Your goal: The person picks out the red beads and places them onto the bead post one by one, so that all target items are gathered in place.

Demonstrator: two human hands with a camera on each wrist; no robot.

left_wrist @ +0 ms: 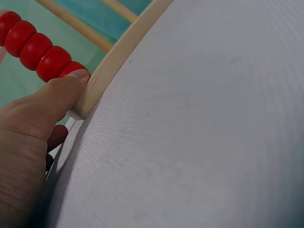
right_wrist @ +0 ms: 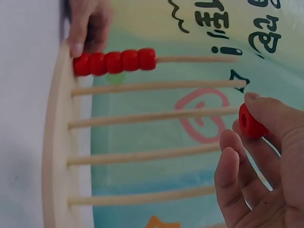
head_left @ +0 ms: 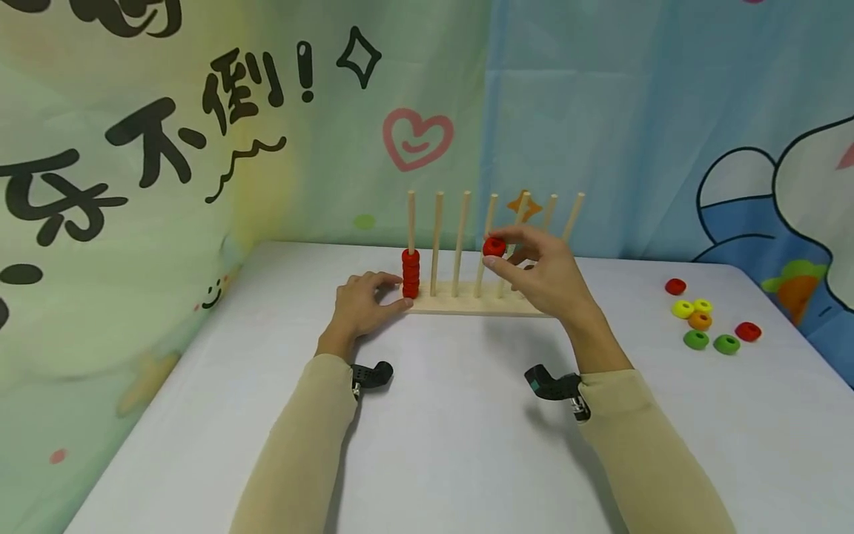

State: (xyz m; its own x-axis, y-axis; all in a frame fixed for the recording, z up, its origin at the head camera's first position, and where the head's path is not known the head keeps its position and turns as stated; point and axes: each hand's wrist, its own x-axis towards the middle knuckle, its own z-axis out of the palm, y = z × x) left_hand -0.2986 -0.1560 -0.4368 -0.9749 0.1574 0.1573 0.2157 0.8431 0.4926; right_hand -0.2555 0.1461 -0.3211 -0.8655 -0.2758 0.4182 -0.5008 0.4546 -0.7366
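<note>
A wooden peg rack (head_left: pixel 467 302) stands on the table, a row of upright pegs along its base. Several red beads (head_left: pixel 411 274) are stacked on its leftmost peg. My left hand (head_left: pixel 363 302) grips the left end of the base, the thumb against the lowest bead in the left wrist view. Between thumb and fingertips, my right hand (head_left: pixel 543 271) pinches another red bead (right_wrist: pixel 251 121), its hole showing in the right wrist view. That bead is raised in front of the middle pegs, off to the right of the stack. The right hand hides part of the rack's right side.
Loose beads lie at the table's right: red beads (head_left: pixel 748 331), yellow beads (head_left: pixel 683 309), an orange bead (head_left: pixel 700 320) and green beads (head_left: pixel 726 344). Behind the table hangs a printed cloth backdrop (head_left: pixel 427 81).
</note>
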